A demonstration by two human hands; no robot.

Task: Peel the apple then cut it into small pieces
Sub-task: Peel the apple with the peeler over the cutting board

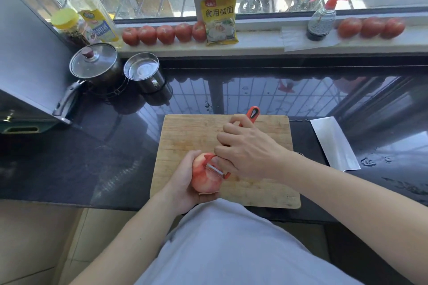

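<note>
Apple [203,174]: pink-red blush over pale yellow. Peeler [253,114]: orange-red handle, silver blade. Cutting board [192,136]: light wood, fine grain lines and score marks. Tabletop [92,157]: glossy black, speckled, mirroring window grid. Cleaver blade [333,143]: pale grey steel. Tomatoes [165,34] on sill: red. Packet [221,16]: yellow, red corner, dark characters. Spray bottle [322,21]: red trigger, clear body, dark contents. Oil bottle [92,9]: yellow label. Jar [66,22]: yellow lid. Shirt [231,245]: light grey.
</note>
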